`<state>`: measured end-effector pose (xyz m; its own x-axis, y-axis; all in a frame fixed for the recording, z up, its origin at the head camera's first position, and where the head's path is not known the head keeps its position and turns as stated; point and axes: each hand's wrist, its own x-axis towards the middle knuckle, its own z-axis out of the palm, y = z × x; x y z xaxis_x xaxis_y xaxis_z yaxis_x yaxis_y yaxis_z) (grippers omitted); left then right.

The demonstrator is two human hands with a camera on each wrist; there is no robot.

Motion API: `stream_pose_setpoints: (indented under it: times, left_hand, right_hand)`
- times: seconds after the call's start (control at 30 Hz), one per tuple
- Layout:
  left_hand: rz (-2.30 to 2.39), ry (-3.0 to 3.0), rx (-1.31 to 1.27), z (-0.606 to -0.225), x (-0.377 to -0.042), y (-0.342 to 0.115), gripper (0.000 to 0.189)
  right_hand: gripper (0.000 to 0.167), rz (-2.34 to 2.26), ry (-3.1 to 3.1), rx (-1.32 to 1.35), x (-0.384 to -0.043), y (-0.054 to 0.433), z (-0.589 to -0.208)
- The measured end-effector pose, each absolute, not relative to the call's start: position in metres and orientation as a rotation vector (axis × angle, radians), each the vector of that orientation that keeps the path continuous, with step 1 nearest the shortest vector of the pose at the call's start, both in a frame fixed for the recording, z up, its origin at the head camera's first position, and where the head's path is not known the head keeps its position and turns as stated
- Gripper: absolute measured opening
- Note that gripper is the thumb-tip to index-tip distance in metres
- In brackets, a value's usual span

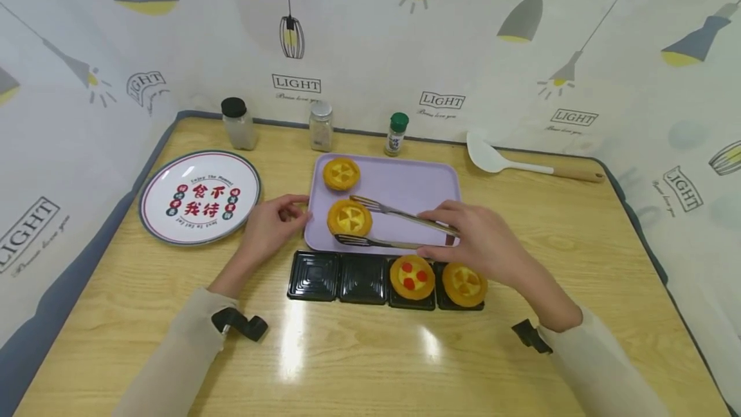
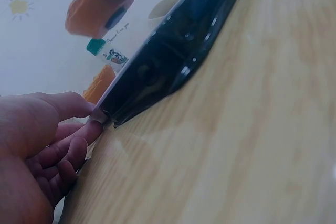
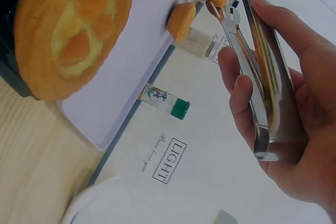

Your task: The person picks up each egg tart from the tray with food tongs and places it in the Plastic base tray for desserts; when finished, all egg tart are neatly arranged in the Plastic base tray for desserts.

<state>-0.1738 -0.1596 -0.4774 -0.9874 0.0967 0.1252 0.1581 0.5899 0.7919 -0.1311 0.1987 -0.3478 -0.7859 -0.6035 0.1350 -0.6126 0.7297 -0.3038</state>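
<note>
My left hand [image 1: 273, 227] pinches the left rim of the lilac tray [image 1: 405, 179] between thumb and fingers. My right hand [image 1: 483, 237] holds metal tongs [image 3: 270, 77], whose tips lie on either side of an egg tart [image 1: 350, 219]. In the left wrist view this egg tart [image 2: 97, 13] hangs above the tray, gripped by the tongs. Another egg tart [image 1: 341, 174] sits at the tray's far left corner. In front of the tray is a black sectioned container [image 1: 314, 275]. Its two right compartments hold a tart with red pieces [image 1: 412, 277] and a tart with yellow pieces [image 1: 465, 285].
A white plate with red characters [image 1: 199, 198] lies at the left. Along the back stand a black-capped jar [image 1: 238, 124], a silver-capped jar [image 1: 321, 126] and a green-capped shaker [image 1: 396, 134]. A white spatula with a wooden handle [image 1: 509, 163] lies at the back right.
</note>
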Motion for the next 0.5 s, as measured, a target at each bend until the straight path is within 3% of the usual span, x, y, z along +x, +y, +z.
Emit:
stream_pose_setpoints:
  times: [0.5]
  left_hand:
    - [-1.391, -2.72, -0.232, -0.476, -0.172, -0.16, 0.031]
  right_hand:
    - [0.052, 0.466, -2.902, 1.094, -0.086, 0.214, -0.343]
